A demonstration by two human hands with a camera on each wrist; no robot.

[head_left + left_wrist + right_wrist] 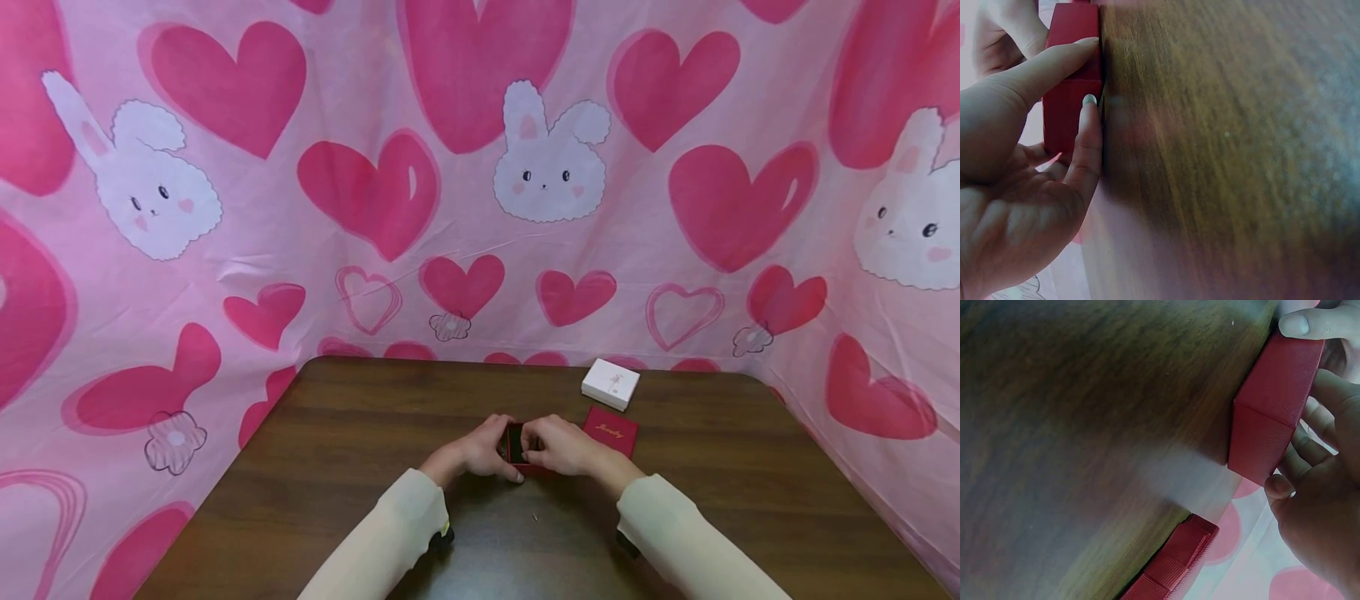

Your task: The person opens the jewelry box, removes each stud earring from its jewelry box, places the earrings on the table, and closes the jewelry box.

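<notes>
A small red jewelry box (536, 470) with a dark inside stands on the table between the two hands. My left hand (487, 447) grips it from the left side; in the left wrist view its thumb (1066, 59) lies along the red wall. Over the box's top is my right hand (564, 445), its fingers bent down toward the dark inside. In the right wrist view those fingers (1319, 450) reach behind the box's upper edge, so whatever they touch or pinch is hidden. To the right lies a red lid (611, 431) with gold lettering.
Behind the red lid sits a white box (611, 383) with a small pink print. A tiny shiny piece (536, 517) lies on the brown wooden table (360, 417) near the front. A pink cloth (465, 233) with hearts and rabbits hangs around the table.
</notes>
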